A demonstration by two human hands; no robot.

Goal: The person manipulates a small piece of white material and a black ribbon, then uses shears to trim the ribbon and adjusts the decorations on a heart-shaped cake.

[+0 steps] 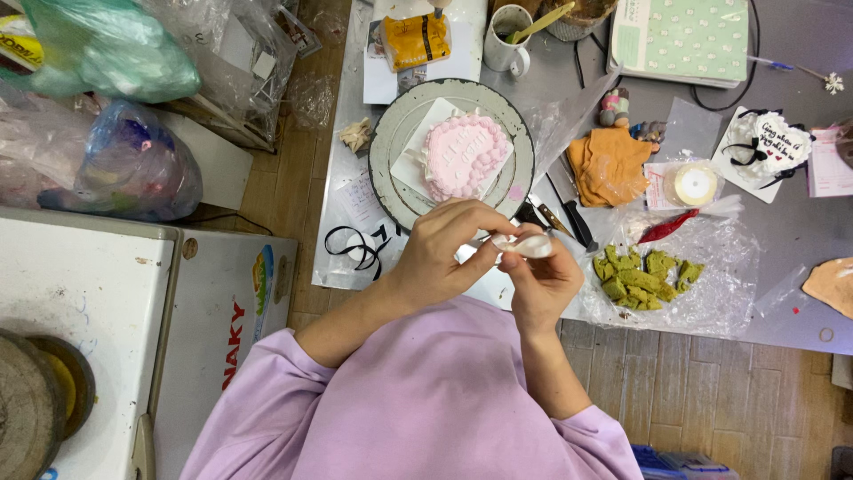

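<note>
Both of my hands meet in front of my chest, over the near edge of the table. My left hand (pixel 449 249) and my right hand (pixel 544 280) pinch a small white piping bag (pixel 524 243) between their fingertips. Just beyond them sits a pink heart-shaped cake (pixel 462 156) on a white board, on a round grey turntable (pixel 391 169). My sleeves are lilac.
Green cake scraps (pixel 641 277) lie on plastic wrap to the right, beside a red piping bag (pixel 666 226), knives (pixel 569 218), an orange cloth (pixel 611 164), a tape roll (pixel 693 184) and a second small white cake (pixel 771 147). A white mug (pixel 505 40) stands behind. Bagged goods crowd the left.
</note>
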